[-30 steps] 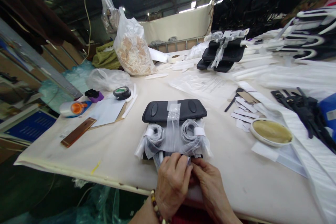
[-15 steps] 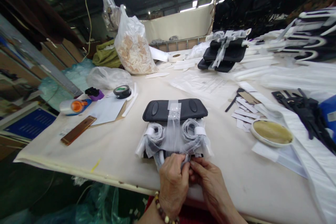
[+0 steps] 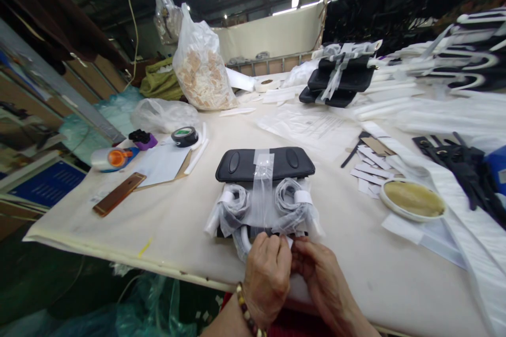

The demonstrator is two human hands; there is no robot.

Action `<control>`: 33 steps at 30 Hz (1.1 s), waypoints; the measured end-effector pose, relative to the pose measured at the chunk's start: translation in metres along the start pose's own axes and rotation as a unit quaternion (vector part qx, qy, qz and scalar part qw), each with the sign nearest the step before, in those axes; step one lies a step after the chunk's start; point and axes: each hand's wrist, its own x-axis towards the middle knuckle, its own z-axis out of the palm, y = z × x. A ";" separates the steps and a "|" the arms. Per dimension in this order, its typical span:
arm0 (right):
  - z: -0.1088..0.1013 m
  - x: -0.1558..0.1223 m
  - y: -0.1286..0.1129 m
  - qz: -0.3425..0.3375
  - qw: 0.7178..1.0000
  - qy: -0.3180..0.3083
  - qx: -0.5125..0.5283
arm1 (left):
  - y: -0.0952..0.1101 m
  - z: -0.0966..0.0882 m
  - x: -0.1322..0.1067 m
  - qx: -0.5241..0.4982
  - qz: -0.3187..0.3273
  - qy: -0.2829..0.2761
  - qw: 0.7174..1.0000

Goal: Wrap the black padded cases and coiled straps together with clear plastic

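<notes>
A black bag (image 3: pixel 264 163) lies flat on the table (image 3: pixel 169 221) in front of me, with a clear tape strip (image 3: pixel 262 189) running down its middle and its handles wrapped in white foam sheet (image 3: pixel 294 202). My left hand (image 3: pixel 269 276), with a bead bracelet at the wrist, pinches the wrapping at the bag's near edge. My right hand (image 3: pixel 320 279) meets it there, fingers closed on the same wrapping and the strip's near end.
At left lie a brown phone (image 3: pixel 118 201), a clipboard with paper (image 3: pixel 160 165), a tape roll (image 3: pixel 184 137) and a glue bottle (image 3: pixel 113 158). A dish of glue (image 3: pixel 413 199) and white strips (image 3: pixel 367 168) sit right. More wrapped black bags (image 3: pixel 340 81) and a plastic sack (image 3: pixel 201 71) stand behind.
Both hands stay pinched at the bag's near edge, shifting slightly; the left fingers have risen a little over the wrapping. The bag has not moved.
</notes>
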 end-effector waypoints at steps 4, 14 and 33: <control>0.000 0.001 0.001 0.003 1.000 -0.004 -0.010 | 0.001 0.001 0.000 0.015 0.003 -0.003 1.000; 0.000 0.007 0.008 -0.014 0.999 0.036 -0.020 | 0.000 -0.011 -0.004 -0.126 -0.105 -0.078 0.983; -0.003 0.011 0.006 -0.015 0.998 0.023 -0.058 | -0.005 -0.016 0.021 -0.208 -0.366 -0.218 0.881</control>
